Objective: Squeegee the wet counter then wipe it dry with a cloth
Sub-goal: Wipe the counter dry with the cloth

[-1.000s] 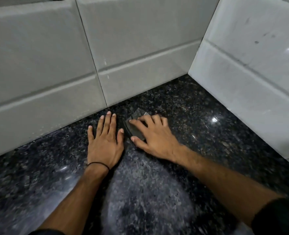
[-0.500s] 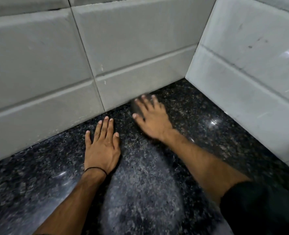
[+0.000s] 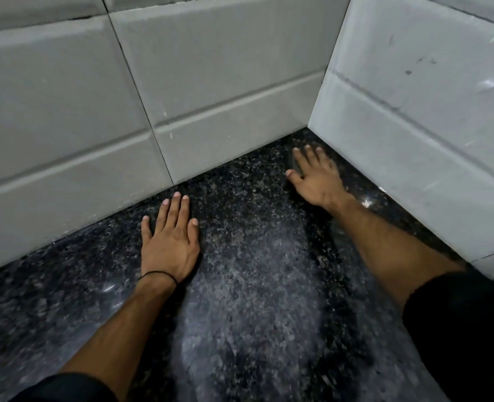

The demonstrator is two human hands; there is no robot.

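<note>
The counter [image 3: 254,256] is dark speckled granite, with a duller grey streaked patch down its middle. My left hand [image 3: 169,242] lies flat on it, palm down with fingers apart, close to the back wall. My right hand [image 3: 315,175] presses flat on a small dark cloth [image 3: 293,163] near the far right corner, where the two walls meet. Only a thin dark edge of the cloth shows by the thumb and forefinger. No squeegee is in view.
White tiled walls bound the counter: the back wall [image 3: 211,82] and the right wall [image 3: 428,126], joining at a corner just past my right hand. A bright wet glint [image 3: 366,202] sits by the right wall's foot.
My right hand has slid the cloth from beside my left hand away and to the right, into the corner. The left hand has stayed planted.
</note>
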